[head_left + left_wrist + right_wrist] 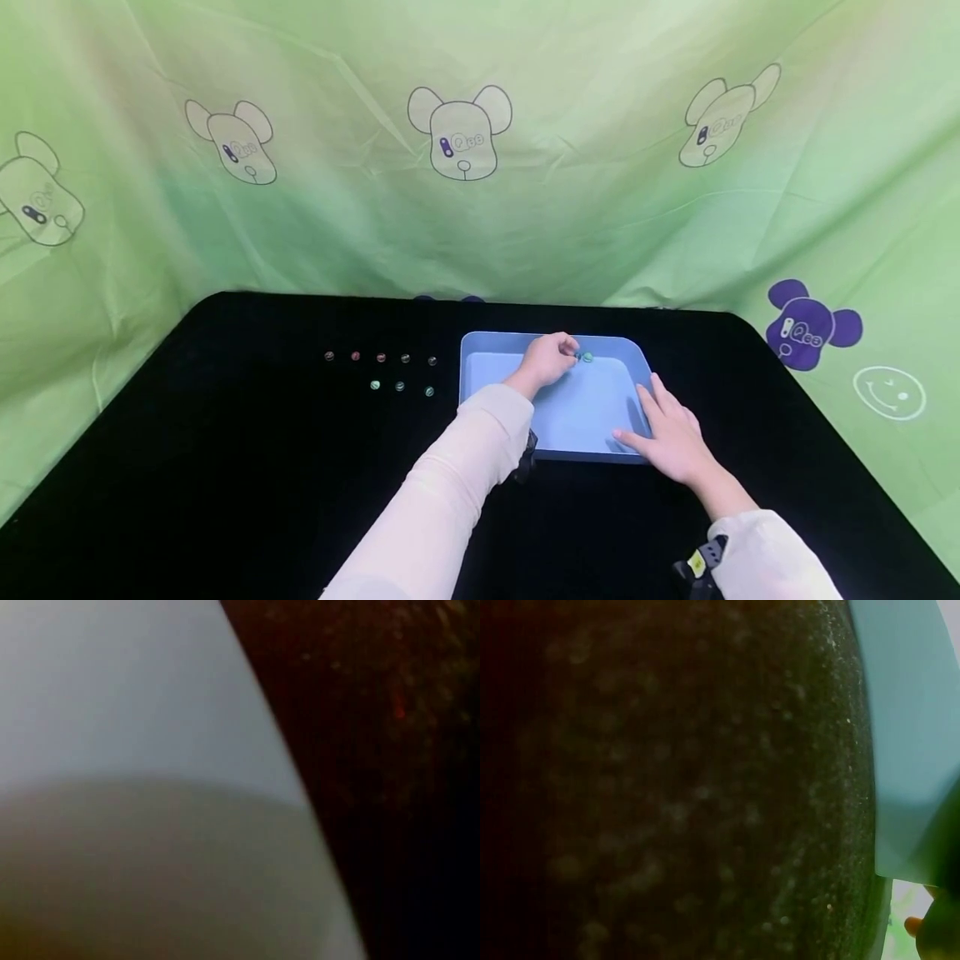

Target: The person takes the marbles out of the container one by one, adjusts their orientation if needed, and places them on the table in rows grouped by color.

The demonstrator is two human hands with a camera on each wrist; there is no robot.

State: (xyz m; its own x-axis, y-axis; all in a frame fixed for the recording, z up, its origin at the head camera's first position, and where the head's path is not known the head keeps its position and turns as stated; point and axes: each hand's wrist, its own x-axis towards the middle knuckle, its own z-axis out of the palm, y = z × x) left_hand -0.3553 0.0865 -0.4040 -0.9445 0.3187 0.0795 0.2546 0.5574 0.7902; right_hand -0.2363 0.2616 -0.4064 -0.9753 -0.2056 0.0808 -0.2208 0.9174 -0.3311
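Note:
In the head view, a shallow blue tray (pixel 573 412) lies on the black table. My left hand (pixel 547 361) reaches over its far part, and thumb and fingers pinch a small dark green glass marble (pixel 577 356). Just right of those fingertips a green marble (pixel 588 357) rests on the tray floor. My right hand (pixel 672 433) rests at the tray's near right corner, fingers spread along the right rim and thumb over the near edge. The right wrist view catches the tray wall (pixel 911 727) at its right side. Close, blurred surfaces fill the left wrist view.
Left of the tray, several marbles lie in two rows on the black tabletop (pixel 262 467): a back row with a reddish marble (pixel 356 356) and a front row with a green-white marble (pixel 375 385). A green patterned cloth (pixel 465 242) hangs behind and beside the table.

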